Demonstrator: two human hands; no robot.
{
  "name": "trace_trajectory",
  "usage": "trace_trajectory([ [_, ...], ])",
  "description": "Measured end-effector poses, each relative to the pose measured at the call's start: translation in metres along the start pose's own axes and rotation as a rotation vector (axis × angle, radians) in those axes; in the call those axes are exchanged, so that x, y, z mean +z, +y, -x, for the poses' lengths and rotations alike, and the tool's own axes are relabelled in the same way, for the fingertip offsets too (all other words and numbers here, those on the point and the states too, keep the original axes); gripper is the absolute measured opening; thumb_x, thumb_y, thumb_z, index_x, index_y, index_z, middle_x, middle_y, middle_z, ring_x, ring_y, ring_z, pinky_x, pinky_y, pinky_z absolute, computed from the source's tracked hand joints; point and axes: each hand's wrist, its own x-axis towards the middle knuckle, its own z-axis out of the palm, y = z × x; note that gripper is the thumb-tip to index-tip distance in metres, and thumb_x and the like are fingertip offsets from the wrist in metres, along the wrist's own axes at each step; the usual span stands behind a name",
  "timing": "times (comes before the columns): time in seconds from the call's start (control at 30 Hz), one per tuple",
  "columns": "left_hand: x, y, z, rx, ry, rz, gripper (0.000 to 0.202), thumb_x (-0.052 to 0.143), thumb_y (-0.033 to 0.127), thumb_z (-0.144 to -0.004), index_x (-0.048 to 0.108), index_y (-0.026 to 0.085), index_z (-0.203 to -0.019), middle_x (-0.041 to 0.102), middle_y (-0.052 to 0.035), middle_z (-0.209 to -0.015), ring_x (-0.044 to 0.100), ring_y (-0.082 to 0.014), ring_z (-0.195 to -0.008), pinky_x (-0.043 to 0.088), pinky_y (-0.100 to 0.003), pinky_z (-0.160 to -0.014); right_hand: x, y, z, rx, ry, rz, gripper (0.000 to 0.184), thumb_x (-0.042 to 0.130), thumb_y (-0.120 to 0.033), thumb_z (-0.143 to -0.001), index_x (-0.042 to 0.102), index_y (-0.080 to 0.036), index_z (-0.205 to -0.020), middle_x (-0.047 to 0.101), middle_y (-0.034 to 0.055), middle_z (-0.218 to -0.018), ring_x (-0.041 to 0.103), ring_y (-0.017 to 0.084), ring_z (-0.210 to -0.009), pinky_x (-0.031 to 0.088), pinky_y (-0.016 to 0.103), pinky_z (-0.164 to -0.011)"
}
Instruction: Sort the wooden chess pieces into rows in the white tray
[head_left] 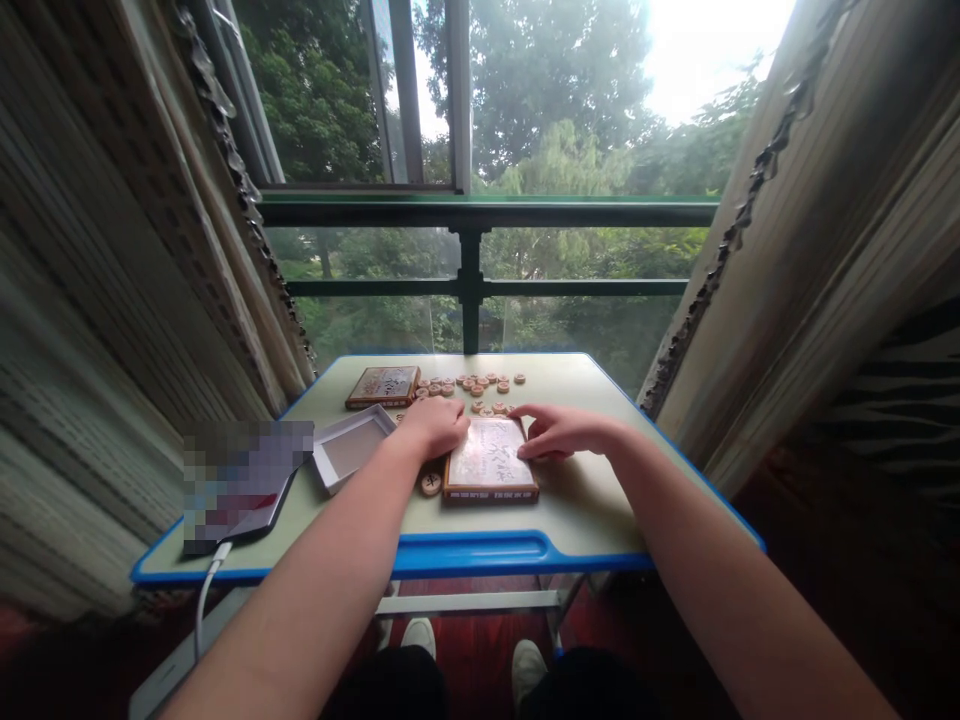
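A Chinese chess box (489,455) with a printed cover lies flat near the front of the table, between both hands. My left hand (433,428) is closed at its upper left corner, fingers curled under; what they hold, if anything, is hidden. At the box's right edge, my right hand (559,432) has its index finger and thumb spread apart, touching the box. The index fingertip reaches the far right corner, close to some round wooden chess pieces (491,409). Beside the box's left side, below my left hand, lies a single chess piece (430,484).
A second printed box (383,386) lies at the back left, near several scattered chess pieces (477,389). An open, shallow white box half (352,447) is left of my forearm. A phone-like device (251,490) with a white cable (206,590) lies at the table's left edge.
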Motion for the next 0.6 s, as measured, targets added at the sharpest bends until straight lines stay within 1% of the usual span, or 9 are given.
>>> trace_trajectory([
  [0.17,-0.001,0.004,0.004,-0.023,-0.016,-0.009,0.037,0.031,0.036,-0.082,0.062,0.02,-0.095,0.067,-0.0113,-0.097,0.062,-0.027,-0.088,0.046,-0.035,-0.068,-0.001,0.001,-0.002,0.02,-0.01,0.031,0.078,0.072,-0.035,-0.068,0.033,-0.022,-0.134,0.053,-0.0029,-0.075,0.049,0.007,-0.059,0.035,0.015,-0.045],
  [0.3,-0.004,0.009,0.005,-0.082,-0.022,-0.015,0.04,0.031,0.04,-0.082,0.063,0.019,-0.095,0.067,-0.0125,-0.095,0.062,-0.0288,-0.088,0.046,-0.037,-0.07,-0.003,0.002,-0.002,0.005,-0.03,0.006,0.084,0.073,-0.038,-0.067,0.029,-0.022,-0.137,0.053,-0.0024,-0.076,0.05,0.008,-0.061,0.036,0.017,-0.047],
  [0.4,-0.006,0.011,0.004,-0.109,-0.036,0.022,0.041,0.032,0.042,-0.083,0.063,0.019,-0.095,0.067,-0.0132,-0.095,0.061,-0.029,-0.089,0.045,-0.038,-0.073,-0.003,0.003,-0.001,0.003,-0.019,0.013,0.084,0.071,-0.036,-0.068,0.028,-0.02,-0.139,0.054,-0.0022,-0.076,0.051,0.009,-0.062,0.037,0.018,-0.05],
  [0.5,-0.005,0.009,0.003,-0.111,-0.047,0.08,0.039,0.032,0.038,-0.084,0.064,0.018,-0.094,0.067,-0.0137,-0.094,0.062,-0.0284,-0.088,0.045,-0.037,-0.073,-0.002,0.002,-0.001,-0.048,0.037,0.082,0.079,0.066,-0.032,-0.07,0.031,-0.017,-0.139,0.056,-0.0012,-0.076,0.052,0.011,-0.065,0.039,0.021,-0.054],
  [0.6,-0.005,0.005,0.001,-0.135,-0.032,0.137,0.037,0.032,0.033,-0.084,0.065,0.019,-0.09,0.068,-0.0136,-0.093,0.063,-0.0278,-0.087,0.045,-0.036,-0.072,0.0,-0.001,-0.001,-0.111,0.14,0.222,0.07,0.062,-0.028,-0.071,0.039,-0.015,-0.136,0.058,-0.0004,-0.074,0.052,0.013,-0.064,0.039,0.023,-0.056],
])
